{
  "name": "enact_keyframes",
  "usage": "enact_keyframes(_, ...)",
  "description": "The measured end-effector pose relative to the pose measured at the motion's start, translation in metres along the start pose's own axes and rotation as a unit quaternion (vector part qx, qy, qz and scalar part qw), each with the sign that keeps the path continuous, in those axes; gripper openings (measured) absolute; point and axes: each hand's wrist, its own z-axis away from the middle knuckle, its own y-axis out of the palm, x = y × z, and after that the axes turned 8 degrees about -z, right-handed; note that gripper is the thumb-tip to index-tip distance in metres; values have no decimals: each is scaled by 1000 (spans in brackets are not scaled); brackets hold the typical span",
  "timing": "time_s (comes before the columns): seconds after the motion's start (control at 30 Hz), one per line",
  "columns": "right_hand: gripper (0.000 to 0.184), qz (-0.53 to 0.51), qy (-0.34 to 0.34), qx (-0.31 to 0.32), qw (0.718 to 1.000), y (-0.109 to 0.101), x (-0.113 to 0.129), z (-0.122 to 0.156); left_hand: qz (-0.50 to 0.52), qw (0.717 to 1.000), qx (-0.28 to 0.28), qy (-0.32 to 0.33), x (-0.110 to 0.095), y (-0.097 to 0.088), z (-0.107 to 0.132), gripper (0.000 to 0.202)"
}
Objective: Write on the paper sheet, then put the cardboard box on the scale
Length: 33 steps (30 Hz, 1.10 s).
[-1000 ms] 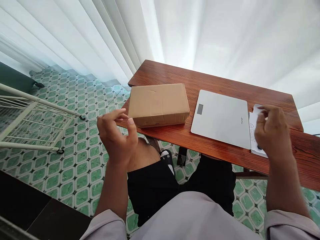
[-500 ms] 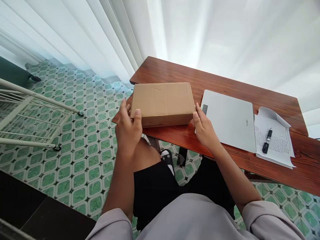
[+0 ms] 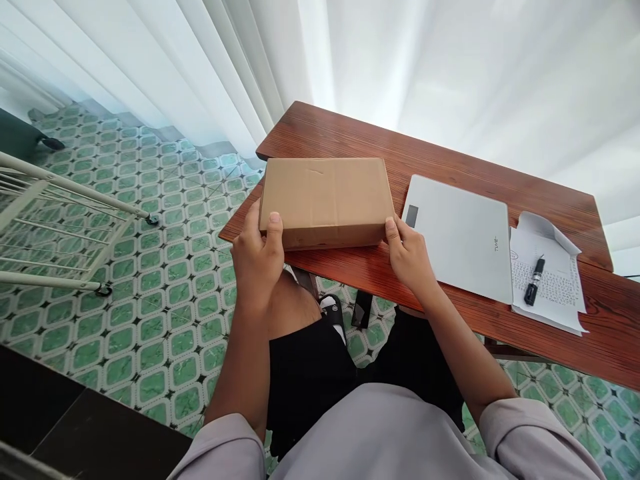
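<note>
A closed brown cardboard box (image 3: 325, 193) is at the left end of the reddish wooden table (image 3: 345, 133). My left hand (image 3: 257, 250) grips its left end, thumb on the near left corner and the other fingers hidden behind the side. At the opposite end, my right hand (image 3: 409, 253) holds the near right corner, thumb in front and fingers along the side. Whether the box's underside touches the table cannot be made out. Just right of my right hand lies a flat silvery-grey scale (image 3: 460, 237) with a small dark display.
Beyond the scale are handwritten paper sheets (image 3: 550, 280) with a black marker (image 3: 534, 281) on top. A white wheeled wire rack (image 3: 65, 233) stands on the green tiled floor at left. White curtains (image 3: 450, 80) hang behind the table.
Both hands have closed more firmly on the box ends; the right fingers now wrap the corner. The box appears slightly tilted or raised toward me, and the view has shifted a little.
</note>
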Motion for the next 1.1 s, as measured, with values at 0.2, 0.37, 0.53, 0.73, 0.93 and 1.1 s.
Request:
enact_keyframes(0.2, 58, -5, 7, -3, 1000, -1, 3, 3, -2, 1000, -2, -10, -6, -1, 2, 57)
enact_keyframes(0.37, 58, -23, 5, -11, 1000, -7, 9, 6, 12, 1000, -22, -1, -14, -4, 6, 57)
enact_keyframes(0.53, 56, -32, -9, -29, 999, -17, 10, 9, 21, 999, -35, 17, -27, -7, 7, 54)
enact_keyframes(0.73, 59, -69, -15, -55, 996, -37, 8, 17, 24, 998, -32, 55, -55, -8, 11, 52)
enact_keyframes(0.93, 58, -86, -21, -121, 989, -73, 5, 26, 40, 995, -14, 96, -92, 3, 17, 52)
enact_keyframes(1.1, 54, -71, -20, -181, 981, -108, -3, 36, 73, 987, 20, 140, -130, 16, 26, 53)
